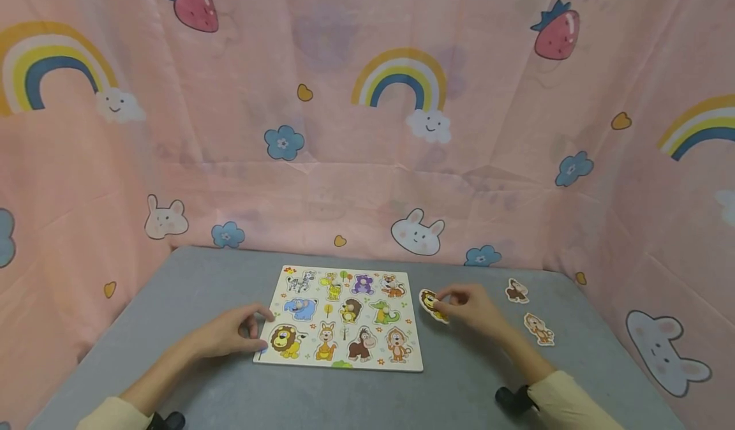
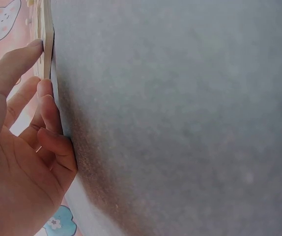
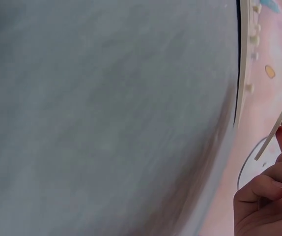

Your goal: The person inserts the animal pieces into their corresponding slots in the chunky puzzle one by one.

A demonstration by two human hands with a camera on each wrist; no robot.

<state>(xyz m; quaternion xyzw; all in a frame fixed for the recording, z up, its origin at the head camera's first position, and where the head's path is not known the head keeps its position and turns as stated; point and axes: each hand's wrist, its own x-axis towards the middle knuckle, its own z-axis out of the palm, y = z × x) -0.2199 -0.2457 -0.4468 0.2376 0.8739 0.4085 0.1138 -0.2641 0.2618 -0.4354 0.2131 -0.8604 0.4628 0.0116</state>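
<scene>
A puzzle board (image 1: 312,357) with cartoon animals lies flat on the table. My left hand (image 1: 232,333) is at its left side, thumb and forefinger spread apart along the edge. In the left wrist view, the thumb (image 2: 20,61) touches the board's edge (image 2: 47,49). Just right of the board, my right hand (image 1: 471,309) pinches a lion puzzle piece (image 1: 428,301). In the right wrist view this piece (image 3: 273,130) appears edge-on and tilted, raised off the table, with a fingertip at its knob. A lion picture (image 1: 285,341) sits at the board's lower left.
Two loose pieces lie on the grey table (image 1: 356,401) at the right: a brown horse-like animal piece (image 1: 517,291) and a monkey piece (image 1: 538,329). A pink patterned cloth (image 1: 344,181) hangs behind and along both sides.
</scene>
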